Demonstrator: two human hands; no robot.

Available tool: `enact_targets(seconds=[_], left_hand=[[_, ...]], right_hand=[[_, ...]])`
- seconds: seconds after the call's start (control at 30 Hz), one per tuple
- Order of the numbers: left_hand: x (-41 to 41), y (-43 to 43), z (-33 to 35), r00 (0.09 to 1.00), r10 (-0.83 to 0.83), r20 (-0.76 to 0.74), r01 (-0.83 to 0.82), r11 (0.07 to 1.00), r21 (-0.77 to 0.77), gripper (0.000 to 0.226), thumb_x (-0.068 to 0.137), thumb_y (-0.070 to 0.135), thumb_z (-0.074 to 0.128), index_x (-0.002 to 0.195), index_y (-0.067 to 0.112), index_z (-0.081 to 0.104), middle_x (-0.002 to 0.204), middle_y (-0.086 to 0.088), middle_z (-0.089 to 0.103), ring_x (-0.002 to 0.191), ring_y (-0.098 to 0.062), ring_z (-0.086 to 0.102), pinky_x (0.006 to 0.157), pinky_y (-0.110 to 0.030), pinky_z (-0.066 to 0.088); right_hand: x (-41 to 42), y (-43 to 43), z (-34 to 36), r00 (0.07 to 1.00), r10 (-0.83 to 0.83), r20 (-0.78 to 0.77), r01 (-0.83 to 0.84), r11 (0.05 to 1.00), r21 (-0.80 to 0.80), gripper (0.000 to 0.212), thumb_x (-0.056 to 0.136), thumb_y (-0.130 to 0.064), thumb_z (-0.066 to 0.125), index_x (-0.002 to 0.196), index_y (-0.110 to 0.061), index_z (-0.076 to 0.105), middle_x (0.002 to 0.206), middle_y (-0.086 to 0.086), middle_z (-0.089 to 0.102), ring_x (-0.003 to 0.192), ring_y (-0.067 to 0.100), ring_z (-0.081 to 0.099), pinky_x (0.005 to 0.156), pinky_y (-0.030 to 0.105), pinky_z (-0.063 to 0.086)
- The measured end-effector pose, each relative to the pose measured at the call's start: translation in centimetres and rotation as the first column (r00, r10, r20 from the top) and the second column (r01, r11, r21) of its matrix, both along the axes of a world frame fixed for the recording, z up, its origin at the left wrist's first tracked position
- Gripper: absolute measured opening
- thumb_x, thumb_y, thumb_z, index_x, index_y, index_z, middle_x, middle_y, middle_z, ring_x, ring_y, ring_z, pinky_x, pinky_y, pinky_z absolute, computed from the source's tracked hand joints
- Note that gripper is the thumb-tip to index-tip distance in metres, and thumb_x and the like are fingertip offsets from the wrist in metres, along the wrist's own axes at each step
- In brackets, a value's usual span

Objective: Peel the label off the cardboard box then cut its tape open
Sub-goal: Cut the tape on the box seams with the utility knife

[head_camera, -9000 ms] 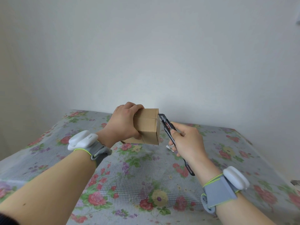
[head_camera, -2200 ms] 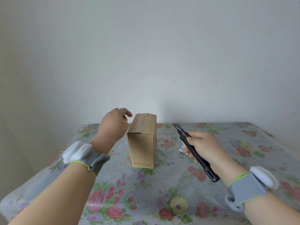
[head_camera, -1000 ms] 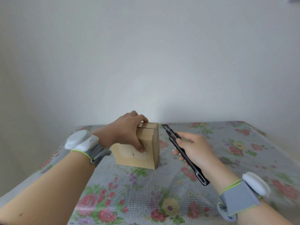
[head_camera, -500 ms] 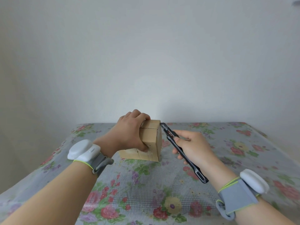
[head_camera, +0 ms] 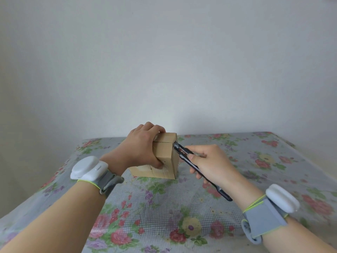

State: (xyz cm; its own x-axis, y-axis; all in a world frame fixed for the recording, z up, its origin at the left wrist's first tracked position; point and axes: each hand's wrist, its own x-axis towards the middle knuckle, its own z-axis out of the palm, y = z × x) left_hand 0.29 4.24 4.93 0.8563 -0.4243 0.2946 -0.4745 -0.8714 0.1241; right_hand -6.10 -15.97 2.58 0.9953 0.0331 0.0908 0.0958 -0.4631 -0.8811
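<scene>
A small brown cardboard box (head_camera: 165,152) lies on its side on the table, its centre seam facing me as a horizontal line. My left hand (head_camera: 141,148) clamps it from the left, fingers over the top and thumb low on the near face. My right hand (head_camera: 209,162) grips a black utility knife (head_camera: 193,165) like a pen. The knife's tip touches the right end of the seam at the box's right edge. No label shows on the faces I can see.
The table wears a floral cloth under a clear grid-patterned cover (head_camera: 173,207). A plain white wall stands close behind the table. The table's right edge (head_camera: 300,156) and left edge run diagonally toward me. Both wrists carry grey bands with white sensors.
My left hand took the upright box, tipped it onto its side and turned it. My right hand brought the knife tip up to the seam at the box's right edge.
</scene>
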Motion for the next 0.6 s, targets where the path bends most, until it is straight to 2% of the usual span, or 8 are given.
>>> enact_targets(seconds=[0.23, 0.33, 0.4, 0.47, 0.6], left_hand=[[0.0, 0.0, 0.1, 0.999, 0.002, -0.035, -0.001, 1.0, 0.013, 0.096, 0.048, 0.047, 0.085, 0.13, 0.031, 0.038, 0.119, 0.009, 0.045, 0.107, -0.014, 0.04, 0.092, -0.028, 0.033], [0.0, 0.0, 0.0, 1.0, 0.005, -0.024, -0.004, 1.0, 0.028, 0.096, 0.049, 0.049, 0.084, 0.131, 0.031, 0.037, 0.119, 0.009, 0.047, 0.107, -0.014, 0.042, 0.093, -0.029, 0.033], [0.0, 0.0, -0.1, 1.0, 0.002, -0.008, -0.001, 1.0, 0.031, 0.096, 0.049, 0.049, 0.084, 0.131, 0.031, 0.037, 0.12, 0.009, 0.047, 0.108, -0.015, 0.043, 0.093, -0.029, 0.032], [0.0, 0.1, -0.2, 1.0, -0.003, -0.002, 0.003, 0.999, 0.038, 0.096, 0.049, 0.049, 0.083, 0.131, 0.031, 0.037, 0.119, 0.01, 0.048, 0.108, -0.015, 0.043, 0.093, -0.029, 0.032], [0.1, 0.0, 0.0, 1.0, -0.005, -0.017, 0.006, 0.999, 0.044, 0.095, 0.049, 0.049, 0.083, 0.131, 0.032, 0.037, 0.119, 0.009, 0.05, 0.107, -0.015, 0.044, 0.092, -0.029, 0.032]], right_hand=[[-0.2, -0.3, 0.3, 0.999, 0.029, -0.025, -0.03, 0.999, -0.029, 0.034, 0.095, -0.02, 0.051, 0.127, -0.031, 0.058, 0.065, 0.002, 0.068, 0.05, 0.012, 0.056, 0.043, 0.025, 0.047], [-0.2, -0.2, 0.6, 0.992, 0.04, -0.119, -0.032, 0.997, 0.072, 0.034, 0.095, -0.016, 0.051, 0.127, -0.026, 0.058, 0.062, 0.004, 0.067, 0.05, 0.015, 0.056, 0.046, 0.028, 0.047], [-0.2, -0.5, 1.3, 0.98, 0.067, -0.186, -0.045, 0.991, 0.122, 0.034, 0.094, -0.013, 0.051, 0.126, -0.022, 0.059, 0.06, 0.005, 0.066, 0.048, 0.015, 0.055, 0.043, 0.026, 0.045], [-0.1, -0.8, 2.0, 0.973, 0.091, -0.212, -0.071, 0.992, 0.103, 0.033, 0.094, -0.012, 0.051, 0.126, -0.019, 0.06, 0.06, 0.006, 0.066, 0.046, 0.015, 0.055, 0.041, 0.024, 0.044], [-0.3, -0.9, 2.6, 0.985, 0.093, -0.146, -0.1, 0.994, -0.042, 0.031, 0.095, -0.014, 0.05, 0.122, -0.024, 0.063, 0.062, 0.006, 0.065, 0.047, 0.015, 0.053, 0.041, 0.022, 0.042]])
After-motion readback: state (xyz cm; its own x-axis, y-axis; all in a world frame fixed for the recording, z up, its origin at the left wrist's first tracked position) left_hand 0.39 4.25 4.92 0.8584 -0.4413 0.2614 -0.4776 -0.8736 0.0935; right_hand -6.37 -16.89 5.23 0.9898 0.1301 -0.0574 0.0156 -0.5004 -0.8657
